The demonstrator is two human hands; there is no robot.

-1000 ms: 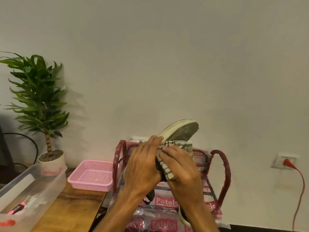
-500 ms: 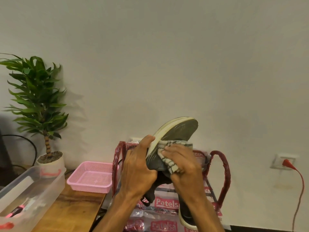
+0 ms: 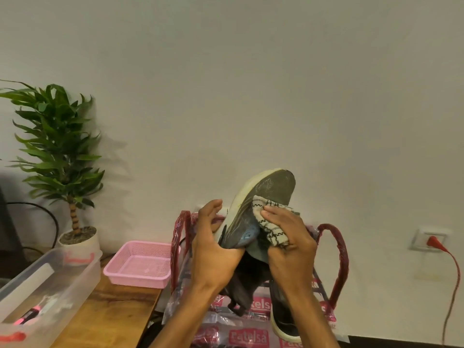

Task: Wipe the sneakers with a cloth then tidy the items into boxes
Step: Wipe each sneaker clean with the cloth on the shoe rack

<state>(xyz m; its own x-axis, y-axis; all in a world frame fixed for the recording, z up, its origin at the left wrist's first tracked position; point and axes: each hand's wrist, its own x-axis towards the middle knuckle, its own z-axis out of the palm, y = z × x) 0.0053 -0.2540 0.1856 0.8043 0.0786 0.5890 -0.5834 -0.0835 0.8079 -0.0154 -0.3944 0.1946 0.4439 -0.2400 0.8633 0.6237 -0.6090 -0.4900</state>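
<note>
A dark sneaker (image 3: 266,194) with a white rim and grey sole is held up, sole facing me, toe pointing up. My left hand (image 3: 213,249) grips it from the left side near the heel. My right hand (image 3: 291,244) holds a white cloth with black checks (image 3: 268,222) bunched against the sole. A second dark sneaker (image 3: 283,317) rests below on a red rack (image 3: 336,249) wrapped in plastic.
A pink mesh basket (image 3: 140,264) and a clear plastic box (image 3: 47,290) with small items stand on the wooden table (image 3: 110,317) at left. A potted plant (image 3: 60,156) is behind them. A red cable (image 3: 452,280) hangs from a wall socket at right.
The sneaker has turned so more of its sole faces me. My right hand with the cloth has slid across the sole, and my left hand has shifted lower toward the heel.
</note>
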